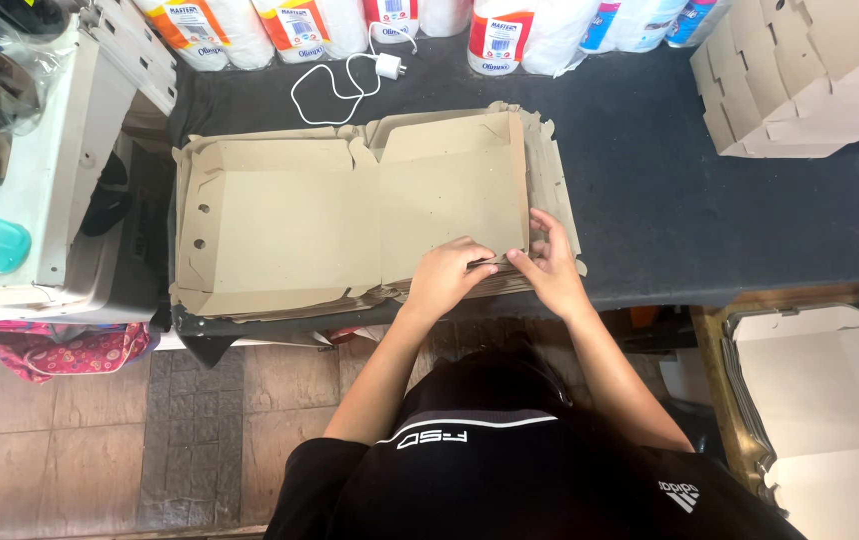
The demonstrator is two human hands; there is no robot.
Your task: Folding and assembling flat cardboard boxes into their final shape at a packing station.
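A stack of flat brown cardboard box blanks [350, 215] lies on a dark table [670, 200]. The top blank is partly folded, with its right side flap [518, 180] standing up. My left hand [447, 275] presses on the near right corner of the top blank, fingers curled over a near flap. My right hand [553, 262] grips the near end of the upright right flap, thumb and fingers pinching it. Both hands are close together at the stack's near right corner.
A white charger with its cable [350, 80] lies behind the stack. Several paper towel rolls [510, 35] line the table's far edge. Folded pale boxes [810, 75] are piled at the right. More flat blanks [820, 390] sit low on the right. A white appliance [60, 170] stands left.
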